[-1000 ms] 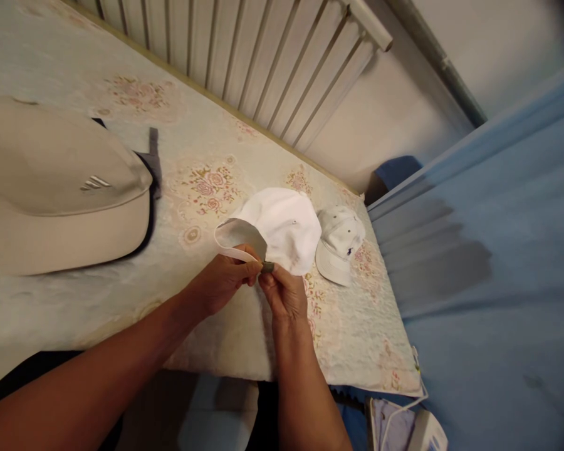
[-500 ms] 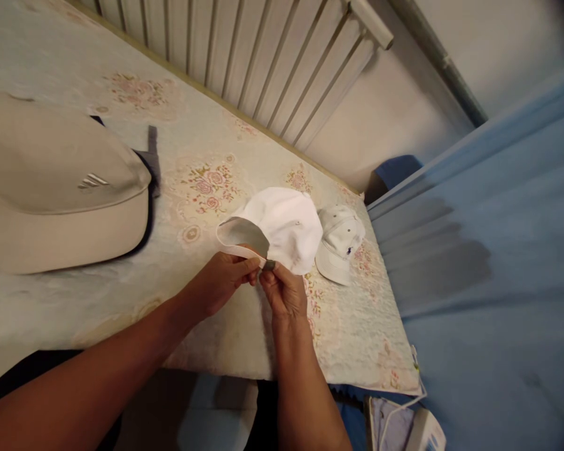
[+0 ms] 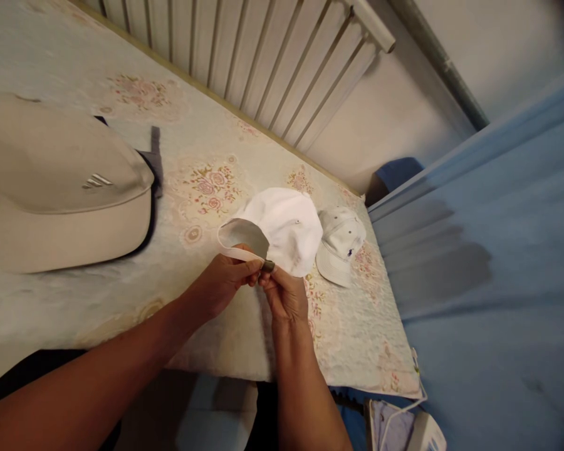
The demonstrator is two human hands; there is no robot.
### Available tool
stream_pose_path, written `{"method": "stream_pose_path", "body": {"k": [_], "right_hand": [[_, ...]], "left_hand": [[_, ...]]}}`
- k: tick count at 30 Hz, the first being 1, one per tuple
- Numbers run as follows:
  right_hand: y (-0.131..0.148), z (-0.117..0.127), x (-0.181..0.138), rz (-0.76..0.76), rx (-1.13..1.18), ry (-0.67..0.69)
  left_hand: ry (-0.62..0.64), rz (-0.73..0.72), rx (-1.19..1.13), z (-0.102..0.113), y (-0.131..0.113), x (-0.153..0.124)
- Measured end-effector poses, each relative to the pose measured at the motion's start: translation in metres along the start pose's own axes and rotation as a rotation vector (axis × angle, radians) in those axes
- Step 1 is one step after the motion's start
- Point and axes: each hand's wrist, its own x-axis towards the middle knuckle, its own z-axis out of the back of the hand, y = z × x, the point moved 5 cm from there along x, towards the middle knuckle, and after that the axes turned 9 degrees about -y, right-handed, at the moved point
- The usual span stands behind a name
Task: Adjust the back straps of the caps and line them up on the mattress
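Head view, white baseball cap [image 3: 289, 219] at centre of the frame, left hand [image 3: 223, 280] with grip pinched on its strap [image 3: 242, 254], right hand [image 3: 286, 293] with grip pinched at its dark clasp [image 3: 268, 266]

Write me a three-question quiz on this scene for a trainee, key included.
1. Multiple choice: where do the left hand and right hand grip the white cap?
A) the brim
B) the strap and dark buckle at its opening
C) the top of the crown

2. True or false: the pale cap with a dark emblem lies to the right of the white cap, on the floral cover.

3. Fill in: the mark on the front of the beige cap is a set of slanted ____.

Key: 1. B; 2. True; 3. stripes.
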Motion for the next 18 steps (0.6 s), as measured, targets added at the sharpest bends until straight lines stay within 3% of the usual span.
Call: {"method": "stream_pose_path", "body": {"k": [6, 18], "right_hand": [[-0.001, 0.004, 0.002, -0.013, 0.076, -0.096], [0.011, -0.007, -0.008, 0.066, 0.054, -0.046]], "left_hand": [[0.035, 0.004, -0.033, -0.001, 0.001, -0.001], [0.121, 0.024, -0.002, -0.003, 0.000, -0.001]]}}
